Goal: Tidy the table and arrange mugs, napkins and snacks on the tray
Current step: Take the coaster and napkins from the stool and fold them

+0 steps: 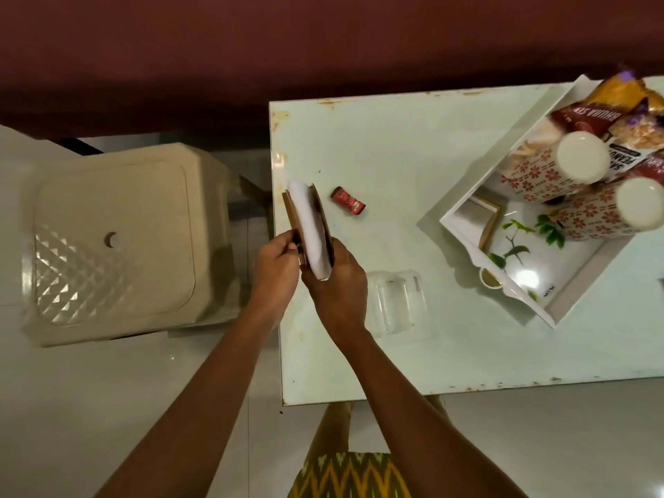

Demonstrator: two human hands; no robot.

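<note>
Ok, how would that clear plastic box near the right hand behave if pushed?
The clear box looks empty and thin-walled, so probably very light. On the glossy table it would likely slide rather than tip, sitting low and wide. Its walls may flex if squeezed.

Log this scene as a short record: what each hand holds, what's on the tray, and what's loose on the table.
left hand: grips the left side of the napkin holder
right hand: grips the holder's near end
holder contents: white napkins
holder position: over the left edge of the table
tray: two floral mugs, snack packets
loose on table: red sachet, clear plastic container
beside table: plastic stool
</note>
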